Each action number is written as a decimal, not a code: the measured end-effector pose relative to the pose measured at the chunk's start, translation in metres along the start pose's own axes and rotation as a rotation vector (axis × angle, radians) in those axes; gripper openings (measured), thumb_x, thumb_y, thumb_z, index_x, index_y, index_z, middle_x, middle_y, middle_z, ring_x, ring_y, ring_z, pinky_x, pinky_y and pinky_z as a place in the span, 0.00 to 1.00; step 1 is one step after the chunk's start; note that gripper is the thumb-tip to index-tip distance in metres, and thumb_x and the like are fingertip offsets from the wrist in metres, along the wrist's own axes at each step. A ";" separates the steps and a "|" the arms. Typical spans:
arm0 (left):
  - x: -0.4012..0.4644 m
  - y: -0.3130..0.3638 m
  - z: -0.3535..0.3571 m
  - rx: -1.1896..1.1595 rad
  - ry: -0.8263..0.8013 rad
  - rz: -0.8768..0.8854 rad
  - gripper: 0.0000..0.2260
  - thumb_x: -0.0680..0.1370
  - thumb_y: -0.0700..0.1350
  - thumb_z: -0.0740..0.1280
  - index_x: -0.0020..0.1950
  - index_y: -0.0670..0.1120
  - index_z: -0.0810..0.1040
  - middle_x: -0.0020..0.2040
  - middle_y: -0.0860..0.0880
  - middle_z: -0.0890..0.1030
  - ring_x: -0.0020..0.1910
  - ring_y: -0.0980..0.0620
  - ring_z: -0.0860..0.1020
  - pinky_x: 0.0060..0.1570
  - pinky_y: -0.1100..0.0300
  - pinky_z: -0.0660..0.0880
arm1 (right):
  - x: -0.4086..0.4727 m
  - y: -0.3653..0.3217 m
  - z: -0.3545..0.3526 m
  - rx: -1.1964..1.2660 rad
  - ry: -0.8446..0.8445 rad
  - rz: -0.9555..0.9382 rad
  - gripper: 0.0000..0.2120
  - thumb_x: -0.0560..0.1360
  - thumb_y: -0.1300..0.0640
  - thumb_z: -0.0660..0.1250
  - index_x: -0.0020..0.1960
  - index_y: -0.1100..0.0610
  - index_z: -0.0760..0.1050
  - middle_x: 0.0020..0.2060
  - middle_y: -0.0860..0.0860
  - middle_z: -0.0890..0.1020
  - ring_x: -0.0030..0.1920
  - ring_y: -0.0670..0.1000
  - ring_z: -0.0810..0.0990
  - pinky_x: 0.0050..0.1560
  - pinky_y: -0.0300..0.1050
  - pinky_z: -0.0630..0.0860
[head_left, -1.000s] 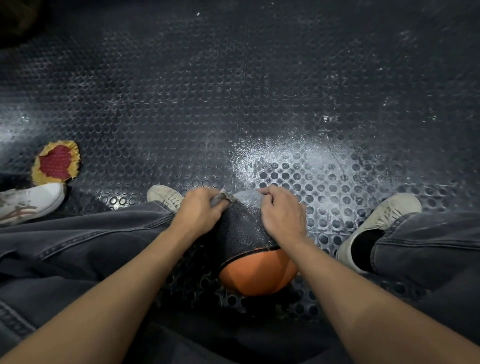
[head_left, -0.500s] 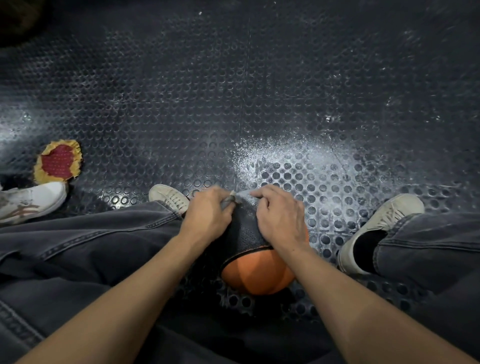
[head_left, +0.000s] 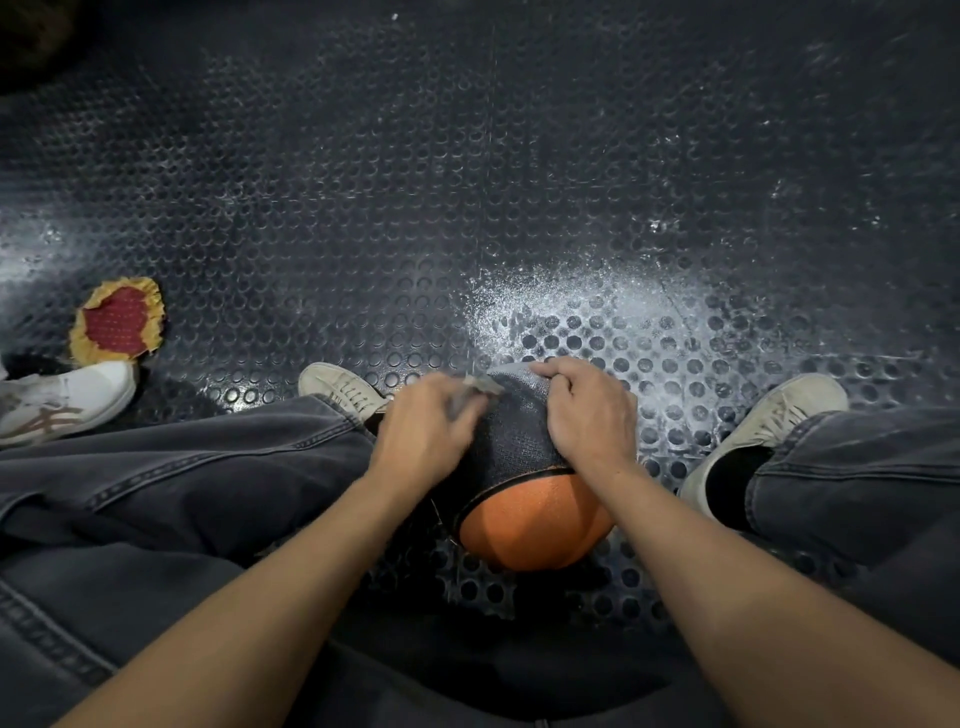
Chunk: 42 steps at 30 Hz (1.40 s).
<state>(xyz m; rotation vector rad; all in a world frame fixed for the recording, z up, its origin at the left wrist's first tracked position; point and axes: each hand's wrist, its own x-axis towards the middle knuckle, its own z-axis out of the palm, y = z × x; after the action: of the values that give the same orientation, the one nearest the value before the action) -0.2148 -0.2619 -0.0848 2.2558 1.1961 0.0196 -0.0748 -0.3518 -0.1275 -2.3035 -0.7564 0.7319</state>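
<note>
A black and orange ball (head_left: 530, 514) sits on the studded floor between my legs. My right hand (head_left: 587, 410) lies over the ball's upper right side with fingers curled onto its black panel. My left hand (head_left: 426, 431), blurred by motion, grips a small grey scrap (head_left: 480, 387), perhaps sandpaper, against the top left of the ball. The ball's underside is hidden.
Dark rubber floor (head_left: 467, 182) with round studs, dusted white (head_left: 561, 301) beyond the ball. My two pale shoes (head_left: 340, 387) (head_left: 769, 421) flank the ball. A red and yellow pad (head_left: 119, 319) and another person's white shoe (head_left: 62, 400) lie at the left.
My left hand has slid down and toward me along the ball's left side with the grey scrap. My right hand has shifted farther over the top of the ball.
</note>
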 end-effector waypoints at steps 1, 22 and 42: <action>0.011 -0.004 0.000 -0.011 0.039 -0.129 0.16 0.78 0.50 0.67 0.31 0.51 0.71 0.32 0.53 0.73 0.37 0.47 0.76 0.37 0.57 0.66 | 0.000 0.000 0.001 0.018 0.008 0.003 0.14 0.83 0.55 0.57 0.58 0.45 0.81 0.59 0.40 0.82 0.48 0.46 0.79 0.66 0.56 0.71; 0.039 -0.008 -0.011 -0.125 0.057 -0.155 0.08 0.76 0.50 0.71 0.49 0.48 0.81 0.44 0.49 0.82 0.45 0.50 0.79 0.46 0.57 0.75 | 0.009 0.010 0.005 0.117 0.098 0.175 0.16 0.82 0.55 0.56 0.54 0.45 0.81 0.57 0.41 0.83 0.41 0.49 0.74 0.57 0.57 0.75; 0.018 0.003 0.023 -0.224 -0.018 0.168 0.11 0.83 0.45 0.57 0.57 0.50 0.79 0.57 0.52 0.80 0.61 0.52 0.75 0.59 0.64 0.67 | 0.014 0.018 -0.002 0.137 0.098 0.250 0.19 0.81 0.54 0.52 0.56 0.43 0.81 0.58 0.44 0.83 0.43 0.52 0.79 0.54 0.57 0.75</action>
<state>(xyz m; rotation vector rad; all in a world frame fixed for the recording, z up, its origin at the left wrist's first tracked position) -0.1960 -0.2605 -0.1066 2.1460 0.9417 0.1882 -0.0577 -0.3546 -0.1424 -2.3124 -0.3659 0.7485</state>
